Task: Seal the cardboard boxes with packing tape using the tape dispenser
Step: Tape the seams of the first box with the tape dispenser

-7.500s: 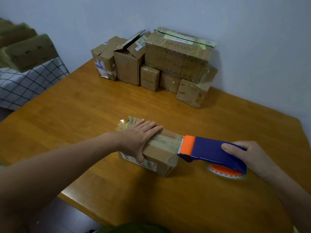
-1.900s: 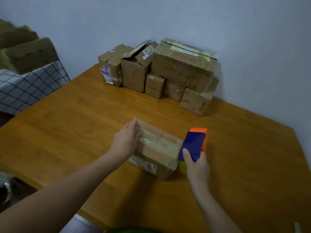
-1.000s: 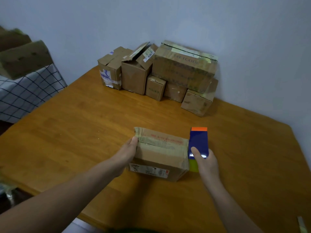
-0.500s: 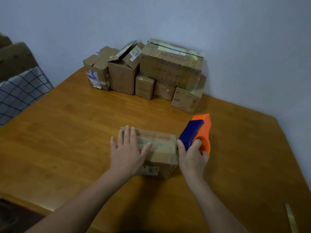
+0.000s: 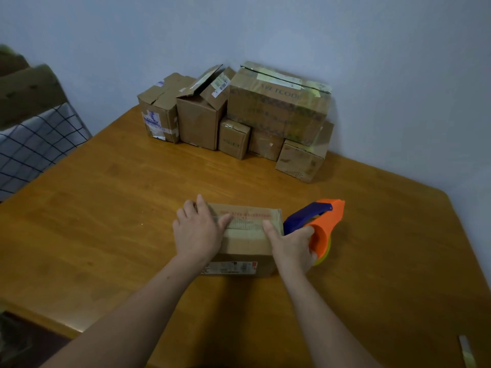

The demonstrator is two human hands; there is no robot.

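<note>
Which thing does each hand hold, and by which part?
Right hand grips the dispenser at its near end; left hand lies flat on the box, gripping nothing.

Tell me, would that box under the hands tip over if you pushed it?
Probably not. The box looks low and wide, lying flat on the table, so it would likely slide. The left hand rests flat on top, steadying it. Its cardboard looks creased, so maybe slightly squashy.

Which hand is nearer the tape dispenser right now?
Right. The right hand grips the tape dispenser just off the box's right end, its thumb on the box top. The left hand lies flat on the box's left half, away from the dispenser.
</note>
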